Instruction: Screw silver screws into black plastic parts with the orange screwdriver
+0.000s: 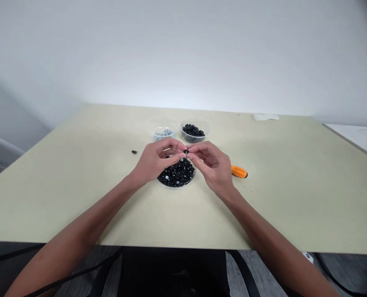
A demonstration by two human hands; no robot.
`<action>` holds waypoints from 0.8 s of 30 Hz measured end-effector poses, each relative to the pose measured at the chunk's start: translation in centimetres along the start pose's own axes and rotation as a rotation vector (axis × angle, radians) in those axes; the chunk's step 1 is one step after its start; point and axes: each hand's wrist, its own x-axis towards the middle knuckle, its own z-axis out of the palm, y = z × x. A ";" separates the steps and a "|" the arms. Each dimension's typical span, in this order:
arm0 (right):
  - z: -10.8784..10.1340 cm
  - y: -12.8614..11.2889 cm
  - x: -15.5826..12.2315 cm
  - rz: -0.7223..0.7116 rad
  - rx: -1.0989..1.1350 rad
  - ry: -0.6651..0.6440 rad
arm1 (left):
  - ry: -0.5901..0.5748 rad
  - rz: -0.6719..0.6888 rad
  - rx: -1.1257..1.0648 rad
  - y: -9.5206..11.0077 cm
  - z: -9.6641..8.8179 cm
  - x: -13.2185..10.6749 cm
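Between the fingertips of both hands is a small round black part (186, 151), too small to name more exactly. My left hand (160, 157) pinches it from the left, and my right hand (212, 163) pinches it from the right. Just below them stands a clear round bowl (176, 188) full of small black parts (176, 174), a few with shiny metal centres. The fingers partly cover that bowl's far side. Beside my right hand lies an orange-handled tool (239, 171); its other end is hidden behind the hand.
Behind my hands stand a clear tub of small silvery metal pieces (164, 134) and a clear tub of black pieces (193, 130). A small dark part (134, 152) lies on the table (78, 173) at left. Near the wall is a white flat object (265, 117).
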 end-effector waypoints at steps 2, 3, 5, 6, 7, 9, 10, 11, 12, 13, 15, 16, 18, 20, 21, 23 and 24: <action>0.0 -0.1 0.0 0.009 -0.003 0.002 | 0.010 -0.002 -0.002 0.0 0.0 -0.1; 0.0 -0.1 0.0 0.015 -0.003 0.002 | 0.012 -0.004 -0.004 -0.1 0.0 -0.1; 0.0 -0.2 0.0 0.025 -0.003 0.001 | 0.010 -0.010 -0.011 -0.2 0.1 -0.1; 0.1 -0.2 0.0 0.028 -0.003 0.003 | 0.009 -0.013 -0.018 -0.3 0.1 -0.1; 0.1 -0.2 0.0 0.031 -0.004 0.003 | 0.009 -0.014 -0.027 -0.3 0.1 -0.1; 0.1 -0.2 0.0 0.034 -0.016 0.006 | 0.008 -0.016 -0.050 -0.5 0.1 -0.1; 0.1 -0.1 -0.1 0.035 -0.023 0.007 | 0.009 -0.016 -0.061 -0.6 0.1 0.0; 0.1 -0.1 0.0 0.035 -0.029 0.009 | 0.008 -0.016 -0.068 -0.7 0.1 0.0; 0.1 0.0 0.0 0.035 -0.033 0.010 | 0.005 -0.017 -0.072 -0.8 0.1 0.0; 0.0 0.0 0.0 0.038 -0.038 0.009 | 0.000 -0.016 -0.070 -0.9 0.1 0.0; 0.0 0.1 0.1 0.052 -0.050 0.000 | -0.011 0.001 -0.051 -0.9 0.0 0.2; 0.0 0.1 0.2 0.062 -0.057 -0.006 | -0.012 0.026 -0.022 -1.0 -0.1 0.3; 0.0 0.0 0.4 0.074 -0.057 -0.015 | 0.012 0.127 0.078 -0.9 -0.2 0.4; 0.1 -0.4 0.5 0.069 -0.015 -0.019 | 0.044 0.248 0.173 -0.9 -0.3 0.5; 0.1 -0.5 0.6 0.068 0.019 -0.022 | 0.052 0.291 0.188 -0.9 -0.3 0.5; 0.2 -0.9 0.7 0.091 0.089 -0.038 | 0.055 0.317 0.152 -0.9 -0.3 0.4; 0.3 -1.0 0.8 0.113 0.116 -0.050 | 0.059 0.306 0.125 -1.0 -0.3 0.2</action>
